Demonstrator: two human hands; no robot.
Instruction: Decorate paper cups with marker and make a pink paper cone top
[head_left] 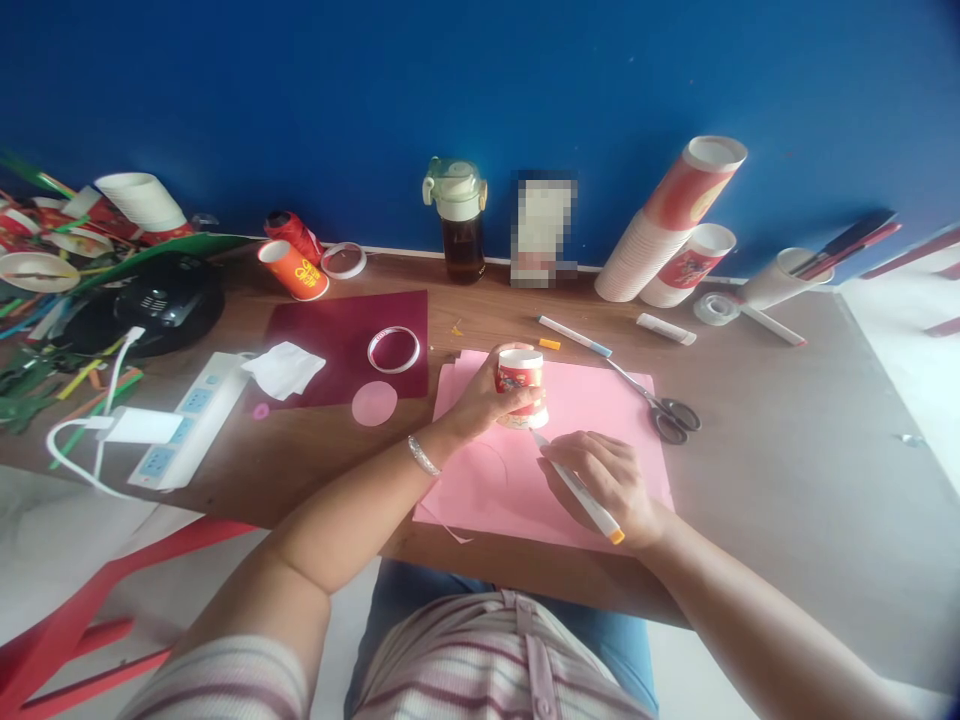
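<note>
My left hand [480,400] is closed around a small red-and-white paper cup [520,384] that stands upside down on a pink sheet of paper [600,420]. My right hand [604,480] grips a white marker [577,490] with an orange end, its tip touching the paper at the cup's rim. A faint traced circle shows on the pink sheet to the left of the cup. A silver bracelet sits on my left wrist.
Scissors [664,408] lie at the sheet's right edge. A dark red sheet [330,350] carries a tape ring [393,349], a tissue and a pink paper disc [374,403]. A power strip [187,420], a bottle [459,218], stacked cups [667,230] and tape [716,308] stand around.
</note>
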